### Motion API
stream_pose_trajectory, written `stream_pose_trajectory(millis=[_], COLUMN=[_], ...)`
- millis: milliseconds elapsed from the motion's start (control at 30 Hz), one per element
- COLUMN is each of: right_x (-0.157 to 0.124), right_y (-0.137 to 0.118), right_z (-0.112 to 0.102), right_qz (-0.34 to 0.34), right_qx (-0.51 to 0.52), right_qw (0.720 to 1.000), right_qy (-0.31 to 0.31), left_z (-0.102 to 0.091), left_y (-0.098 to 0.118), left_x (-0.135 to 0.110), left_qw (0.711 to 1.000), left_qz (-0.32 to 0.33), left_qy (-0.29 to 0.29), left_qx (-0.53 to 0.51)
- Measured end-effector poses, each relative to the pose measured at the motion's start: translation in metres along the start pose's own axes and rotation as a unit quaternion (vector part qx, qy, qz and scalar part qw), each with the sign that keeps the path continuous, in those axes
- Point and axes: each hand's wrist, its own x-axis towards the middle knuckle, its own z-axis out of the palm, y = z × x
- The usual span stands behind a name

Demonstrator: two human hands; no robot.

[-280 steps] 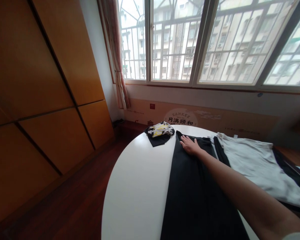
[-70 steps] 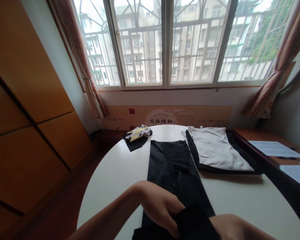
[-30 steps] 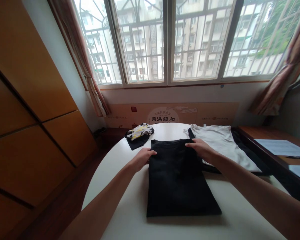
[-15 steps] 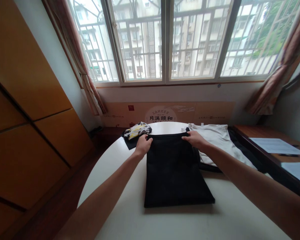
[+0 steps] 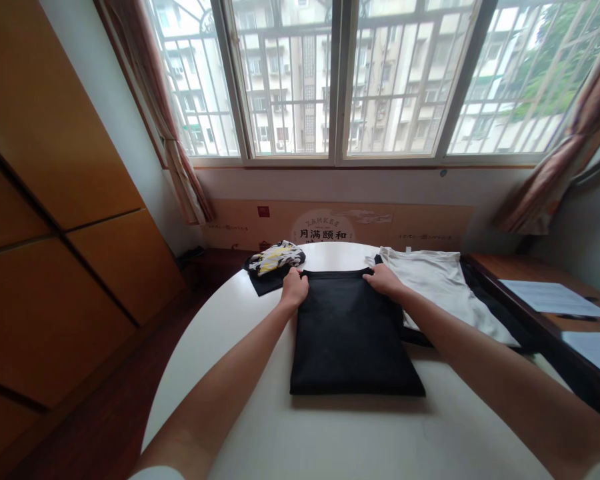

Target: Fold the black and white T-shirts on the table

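On the white tabletop (image 5: 205, 373) below a barred window (image 5: 337, 100), we pinch a folded black cloth (image 5: 353, 340) by its far corners, left hand (image 5: 295, 287) and right hand (image 5: 384, 280) equally near, its long axis running back toward us.

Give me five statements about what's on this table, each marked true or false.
1. The left hand and right hand grip the far end of the folded black garment. True.
2. The white garment lies right of the folded black garment. True.
3. The patterned cloth is nearer the left hand than the right hand. True.
4. The patterned cloth lies on top of the white garment. False: the folded black garment is between them.
5. The left hand holds the white garment. False: it holds the folded black garment.
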Motion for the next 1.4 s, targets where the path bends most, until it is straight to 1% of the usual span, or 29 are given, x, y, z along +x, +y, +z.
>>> stream_pose_trajectory(millis=[100,167,200,233,267,300,333,367,400,433,467,500,567,633,700,833,967,1067,1133,1167,1200,1267,1333,1400], right_x=[-0.002,-0.009,-0.015,-0.024,-0.034,-0.047,-0.061,-0.075,-0.09,-0.105,-0.118,-0.129,-0.147,-0.16,-0.171,-0.196,-0.225,-0.248,-0.261,-0.267,-0.273,-0.282,-0.289,-0.294], right_y=[-0.001,-0.006,-0.01,-0.014,-0.019,-0.023,-0.026,-0.029,-0.031,-0.031,-0.031,-0.029,-0.026,-0.023,-0.021,-0.02,-0.018,-0.015,-0.009,-0.006,-0.002,0.006,0.011,0.012], right_z=[0.0,-0.001,-0.002,-0.002,-0.001,0.001,0.005,0.009,0.014,0.02,0.024,0.028,0.031,0.027,0.02,0.009,0.003,0.0,0.002,0.005,0.009,0.02,0.03,0.035], right_qz=[-0.002,-0.006,-0.016,-0.038,-0.074,-0.123,-0.181,-0.238,-0.287,-0.318,-0.335,-0.343,-0.344,-0.346,-0.349,-0.351,-0.365,-0.405,-0.452,-0.482,-0.512,-0.563,-0.594,-0.613], right_qx=[-0.019,-0.028,-0.033,-0.041,-0.05,-0.06,-0.071,-0.077,-0.08,-0.083,-0.084,-0.084,-0.077,-0.068,-0.065,-0.067,-0.053,-0.058,-0.076,-0.088,-0.102,-0.139,-0.178,-0.202], right_qw=[1.0,0.999,0.998,0.996,0.991,0.984,0.974,0.964,0.953,0.944,0.938,0.934,0.929,0.924,0.92,0.915,0.907,0.89,0.869,0.856,0.842,0.812,0.784,0.759], right_qy=[0.005,0.029,0.05,0.076,0.099,0.113,0.114,0.096,0.062,0.023,-0.016,-0.054,-0.113,-0.147,-0.164,-0.189,-0.202,-0.202,-0.187,-0.168,-0.14,-0.061,0.022,0.083], left_z=[0.0,-0.001,-0.001,-0.001,-0.002,-0.002,-0.002,-0.001,-0.001,0.0,0.001,0.001,0.0,-0.004,-0.012,-0.032,-0.055,-0.068,-0.072,-0.073,-0.074,-0.076,-0.082,-0.089], left_y=[0.003,0.008,0.012,0.015,0.018,0.021,0.022,0.023,0.022,0.02,0.018,0.015,0.009,0.005,0.004,0.008,0.015,0.012,0.001,-0.007,-0.015,-0.028,-0.029,-0.016], left_x=[-0.003,-0.008,-0.012,-0.018,-0.026,-0.035,-0.046,-0.058,-0.07,-0.082,-0.092,-0.101,-0.114,-0.122,-0.131,-0.154,-0.187,-0.216,-0.235,-0.244,-0.252,-0.26,-0.257,-0.24], left_qw=[1.0,1.0,0.999,0.998,0.996,0.992,0.986,0.976,0.962,0.948,0.937,0.929,0.919,0.906,0.895,0.887,0.877,0.87,0.865,0.861,0.855,0.843,0.838,0.842], left_qz=[0.008,0.015,0.021,0.036,0.064,0.106,0.16,0.217,0.267,0.301,0.317,0.321,0.316,0.317,0.319,0.31,0.295,0.288,0.292,0.296,0.302,0.317,0.332,0.35], left_qy=[0.003,0.015,0.027,0.043,0.055,0.054,0.036,0.0,-0.048,-0.098,-0.141,-0.173,-0.215,-0.242,-0.256,-0.261,-0.28,-0.294,-0.302,-0.31,-0.32,-0.345,-0.358,-0.353], left_qx=[0.009,0.018,0.024,0.032,0.038,0.041,0.04,0.038,0.037,0.039,0.047,0.061,0.101,0.143,0.179,0.222,0.257,0.271,0.275,0.275,0.273,0.264,0.244,0.21])
